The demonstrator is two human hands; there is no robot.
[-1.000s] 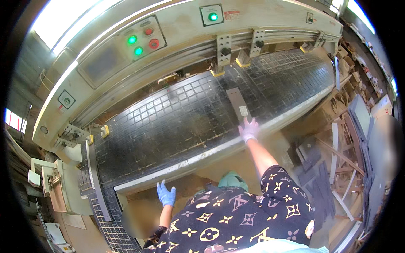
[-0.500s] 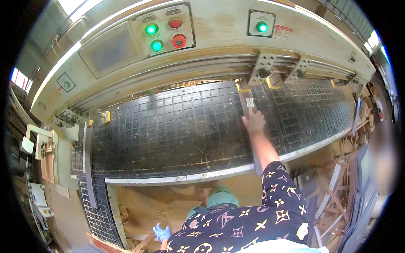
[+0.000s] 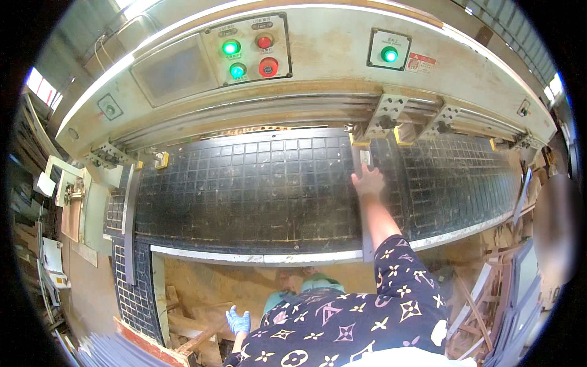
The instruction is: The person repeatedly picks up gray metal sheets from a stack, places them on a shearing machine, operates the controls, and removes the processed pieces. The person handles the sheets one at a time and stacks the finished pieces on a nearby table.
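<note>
My right hand (image 3: 369,183) is bare and rests with fingers spread on a narrow grey strip (image 3: 367,235). That strip runs across the black gridded machine bed (image 3: 251,189), from under a yellow-edged clamp block (image 3: 359,139) to past the front edge. A small white label (image 3: 365,156) shows on it just beyond my fingertips. My left hand (image 3: 238,320), in a blue glove, hangs low beside my body with its fingers apart, holding nothing. A second grey strip (image 3: 129,244) lies along the bed's left end.
Above the bed runs a cream machine beam (image 3: 330,61) with lit green buttons (image 3: 389,55), red buttons (image 3: 268,66) and a dark screen (image 3: 173,70). Wood scraps (image 3: 199,327) lie below at left. Grey boards (image 3: 520,278) lean at right; more grey strips (image 3: 116,350) are stacked lower left.
The whole view has shifted slightly, so the machine sits lower in the picture. My right hand stays on the grey strip; my gloved left hand appears a little higher.
</note>
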